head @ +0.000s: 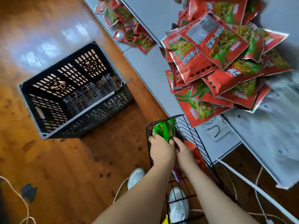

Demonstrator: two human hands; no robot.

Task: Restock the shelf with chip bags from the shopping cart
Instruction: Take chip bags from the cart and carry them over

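Note:
Both my hands reach down into the black wire shopping cart (192, 131) at the bottom centre. My left hand (161, 150) grips a green chip bag (165, 129) that stands up inside the cart. My right hand (182, 148) pinches the same bag's lower right edge. Under my right hand lie red chip bags in the cart (196, 153). On the white shelf (145, 62) to the right sits a big heap of red chip bags (218, 62), and a smaller scatter of red bags (129, 29) lies on a lower shelf level further back.
An empty black plastic crate (72, 94) stands on the wooden floor (48, 159) to the left. My white shoes (135, 177) are beside and below the cart. Cords (24, 202) trail over the floor at lower left and lower right.

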